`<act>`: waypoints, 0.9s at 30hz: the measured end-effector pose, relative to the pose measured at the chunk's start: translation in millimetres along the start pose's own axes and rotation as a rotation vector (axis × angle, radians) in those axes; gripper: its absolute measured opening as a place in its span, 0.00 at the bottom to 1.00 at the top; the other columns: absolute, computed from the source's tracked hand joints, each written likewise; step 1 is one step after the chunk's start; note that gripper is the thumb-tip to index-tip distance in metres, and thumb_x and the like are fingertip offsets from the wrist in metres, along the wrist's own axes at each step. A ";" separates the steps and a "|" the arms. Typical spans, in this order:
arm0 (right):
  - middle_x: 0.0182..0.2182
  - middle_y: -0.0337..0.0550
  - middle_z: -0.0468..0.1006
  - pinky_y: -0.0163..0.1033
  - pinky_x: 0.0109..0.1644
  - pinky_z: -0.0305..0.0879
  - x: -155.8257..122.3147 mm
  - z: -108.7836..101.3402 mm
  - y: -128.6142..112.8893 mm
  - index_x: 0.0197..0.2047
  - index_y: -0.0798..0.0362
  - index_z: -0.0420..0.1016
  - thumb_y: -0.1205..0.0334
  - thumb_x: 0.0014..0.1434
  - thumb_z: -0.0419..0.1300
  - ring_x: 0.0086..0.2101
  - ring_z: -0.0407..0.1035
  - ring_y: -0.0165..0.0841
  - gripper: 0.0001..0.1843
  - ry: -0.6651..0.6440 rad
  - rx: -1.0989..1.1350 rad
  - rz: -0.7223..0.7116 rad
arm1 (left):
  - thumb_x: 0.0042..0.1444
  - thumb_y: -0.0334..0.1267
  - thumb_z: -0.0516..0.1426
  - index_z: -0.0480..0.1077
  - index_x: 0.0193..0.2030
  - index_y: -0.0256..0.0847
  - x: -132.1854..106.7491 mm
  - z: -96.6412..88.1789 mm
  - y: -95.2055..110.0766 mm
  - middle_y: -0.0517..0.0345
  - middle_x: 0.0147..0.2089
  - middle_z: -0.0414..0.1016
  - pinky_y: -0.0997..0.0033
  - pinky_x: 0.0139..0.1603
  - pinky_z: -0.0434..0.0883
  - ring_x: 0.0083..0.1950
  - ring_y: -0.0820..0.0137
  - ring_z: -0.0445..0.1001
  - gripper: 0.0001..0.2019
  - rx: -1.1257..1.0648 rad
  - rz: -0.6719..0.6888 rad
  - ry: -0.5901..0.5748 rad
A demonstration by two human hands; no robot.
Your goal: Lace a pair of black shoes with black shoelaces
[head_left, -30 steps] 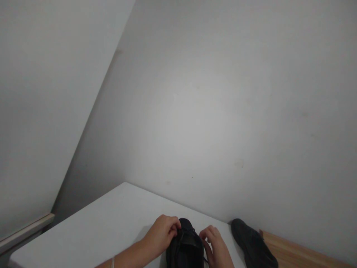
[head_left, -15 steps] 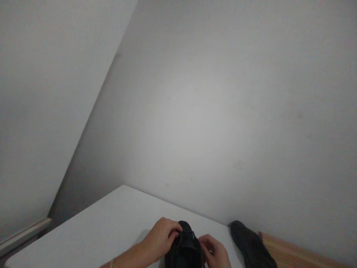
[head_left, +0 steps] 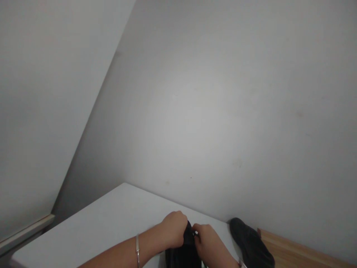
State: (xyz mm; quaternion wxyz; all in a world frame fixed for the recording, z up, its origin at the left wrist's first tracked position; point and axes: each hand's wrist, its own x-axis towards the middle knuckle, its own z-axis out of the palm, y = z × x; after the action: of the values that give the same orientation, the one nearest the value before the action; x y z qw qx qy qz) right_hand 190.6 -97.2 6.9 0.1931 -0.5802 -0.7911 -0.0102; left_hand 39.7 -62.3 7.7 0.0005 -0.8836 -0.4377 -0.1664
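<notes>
A black shoe [head_left: 182, 257] stands on the white table [head_left: 117, 219] at the bottom of the view, its near part cut off by the frame. My left hand [head_left: 175, 229] is closed over its upper left side, with the knuckles up and the fingertips out of sight. On the opposite side, my right hand [head_left: 206, 238] is bent in a pinch against the shoe's upper, close to the lacing area. Whether a lace is between those fingers I cannot make out. A second black shoe [head_left: 251, 243] lies to the right of my right hand.
Behind the table rises a plain grey wall [head_left: 200, 123]. A light wooden board [head_left: 290, 251] extends at the lower right beside the second shoe. On the left are a pale slanting panel [head_left: 50, 93] and a ledge [head_left: 28, 232] below it.
My left hand has rolled over and moved slightly up and right, covering more of the shoe's top. The right hand has come up and left, nearer to the left hand.
</notes>
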 end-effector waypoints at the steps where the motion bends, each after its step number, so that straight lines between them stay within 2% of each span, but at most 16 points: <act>1: 0.32 0.54 0.82 0.38 0.36 0.62 3.1 0.7 -2.7 0.32 0.55 0.80 0.76 0.51 0.49 0.36 0.75 0.42 0.18 -0.004 -0.059 0.007 | 0.38 0.25 0.58 0.77 0.26 0.35 3.6 3.9 -0.1 0.40 0.28 0.78 0.63 0.29 0.70 0.30 0.53 0.77 0.08 0.023 0.022 0.005; 3: 0.31 0.58 0.81 0.38 0.33 0.62 8.7 3.6 -6.1 0.30 0.56 0.80 0.75 0.52 0.49 0.34 0.76 0.44 0.18 -0.031 -0.161 0.020 | 0.37 0.24 0.59 0.76 0.23 0.36 9.4 12.8 -1.5 0.41 0.27 0.78 0.60 0.31 0.72 0.30 0.52 0.77 0.07 0.030 0.054 0.016; 6: 0.31 0.58 0.81 0.38 0.32 0.61 13.8 8.8 -6.8 0.32 0.56 0.80 0.76 0.54 0.49 0.33 0.76 0.43 0.18 -0.044 -0.263 0.016 | 0.36 0.23 0.60 0.74 0.22 0.38 12.6 23.0 -5.0 0.43 0.26 0.78 0.58 0.36 0.73 0.32 0.51 0.78 0.07 0.017 0.060 0.022; 9: 0.36 0.55 0.79 0.38 0.35 0.62 16.9 11.0 -3.8 0.34 0.55 0.76 0.78 0.54 0.47 0.36 0.74 0.42 0.17 0.064 -0.263 -0.019 | 0.41 0.25 0.58 0.74 0.29 0.37 9.6 21.3 -7.8 0.42 0.31 0.79 0.56 0.37 0.72 0.35 0.52 0.78 0.08 0.015 0.066 0.031; 11: 0.37 0.53 0.77 0.38 0.38 0.63 20.2 7.5 -1.3 0.35 0.55 0.72 0.76 0.56 0.47 0.37 0.72 0.39 0.14 0.167 -0.125 -0.039 | 0.46 0.26 0.55 0.72 0.34 0.38 6.7 11.4 -8.9 0.43 0.35 0.79 0.57 0.38 0.72 0.37 0.54 0.77 0.09 -0.044 0.075 0.078; 13: 0.32 0.49 0.76 0.38 0.38 0.64 24.4 -1.9 0.2 0.34 0.53 0.66 0.70 0.60 0.46 0.34 0.71 0.36 0.09 0.239 0.130 -0.056 | 0.52 0.28 0.52 0.69 0.35 0.40 5.2 -5.3 -9.7 0.47 0.36 0.78 0.60 0.39 0.71 0.39 0.58 0.76 0.07 -0.222 0.095 0.178; 17: 0.27 0.41 0.75 0.40 0.39 0.66 29.4 -37.8 1.2 0.33 0.50 0.59 0.54 0.64 0.47 0.31 0.71 0.34 0.11 0.392 0.691 -0.104 | 0.60 0.35 0.46 0.60 0.35 0.41 7.1 -51.6 -14.8 0.56 0.32 0.75 0.65 0.40 0.71 0.36 0.68 0.75 0.05 -0.911 0.195 0.402; 19: 0.26 0.39 0.75 0.43 0.43 0.67 28.5 -59.9 3.6 0.34 0.50 0.60 0.49 0.61 0.51 0.32 0.71 0.34 0.13 0.523 0.898 -0.097 | 0.60 0.41 0.47 0.56 0.37 0.42 9.0 -73.3 -22.0 0.61 0.29 0.71 0.65 0.36 0.72 0.30 0.70 0.74 0.06 -1.227 0.204 0.516; 20: 0.26 0.38 0.75 0.44 0.44 0.67 27.4 -70.7 5.9 0.35 0.51 0.61 0.48 0.59 0.53 0.32 0.71 0.33 0.14 0.595 0.989 -0.088 | 0.59 0.43 0.49 0.56 0.37 0.42 9.8 -81.7 -26.9 0.64 0.28 0.70 0.66 0.34 0.72 0.28 0.71 0.74 0.08 -1.313 0.196 0.591; 22: 0.26 0.35 0.73 0.44 0.42 0.69 24.5 -89.2 13.2 0.35 0.51 0.62 0.48 0.56 0.59 0.30 0.70 0.31 0.15 0.746 1.152 -0.079 | 0.57 0.45 0.52 0.56 0.37 0.42 10.8 -92.1 -38.4 0.66 0.26 0.67 0.70 0.31 0.71 0.25 0.74 0.71 0.10 -1.373 0.179 0.748; 24: 0.25 0.33 0.71 0.39 0.36 0.69 21.9 -101.0 24.3 0.34 0.50 0.62 0.50 0.51 0.63 0.27 0.68 0.28 0.16 0.873 1.261 -0.069 | 0.56 0.44 0.54 0.56 0.35 0.42 11.3 -93.3 -50.7 0.68 0.25 0.65 0.77 0.26 0.66 0.23 0.78 0.66 0.10 -1.374 0.145 0.874; 27: 0.23 0.31 0.68 0.31 0.26 0.61 20.3 -101.2 47.2 0.32 0.50 0.61 0.51 0.47 0.65 0.23 0.62 0.25 0.18 0.966 1.296 0.017 | 0.54 0.45 0.53 0.57 0.34 0.42 11.5 -83.2 -67.1 0.71 0.21 0.58 0.82 0.18 0.51 0.17 0.81 0.55 0.10 -1.361 0.033 0.949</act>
State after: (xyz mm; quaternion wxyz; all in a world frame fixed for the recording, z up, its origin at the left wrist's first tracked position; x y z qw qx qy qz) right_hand 258.7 -87.6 97.1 0.8116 -0.2905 -0.4647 0.2022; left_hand -30.2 -24.2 79.9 -0.3472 -0.5331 -0.1815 -0.7499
